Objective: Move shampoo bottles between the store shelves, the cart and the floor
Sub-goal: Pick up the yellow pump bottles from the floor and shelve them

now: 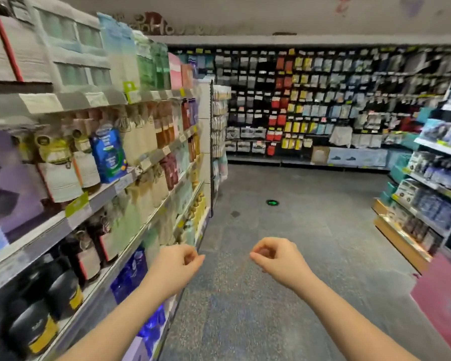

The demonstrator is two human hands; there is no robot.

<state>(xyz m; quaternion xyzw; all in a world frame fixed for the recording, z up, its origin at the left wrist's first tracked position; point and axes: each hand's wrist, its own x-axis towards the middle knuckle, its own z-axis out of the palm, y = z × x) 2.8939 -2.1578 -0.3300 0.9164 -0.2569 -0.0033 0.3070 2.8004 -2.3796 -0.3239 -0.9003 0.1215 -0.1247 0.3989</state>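
I stand in a store aisle with both arms stretched forward over the floor point(297, 225). My left hand point(179, 261) and my right hand point(274, 255) are at the same height, a little apart, fingers curled in toward the thumbs, holding nothing. The shelves point(130, 177) on my left carry rows of bottles: a blue bottle point(108, 155) on the middle shelf, pale and brown bottles beside it, dark bottles point(89, 256) lower down. My left hand hovers just right of the lower shelf edge. No cart is in view.
Black tubs point(63, 290) sit on the low left shelf. A shelf unit point(427, 183) with boxed goods lines the right side, with a pink surface point(443, 295) below it. A wall of hanging packets point(323, 100) closes the aisle ahead. A green arrow marker point(272, 203) lies on the floor.
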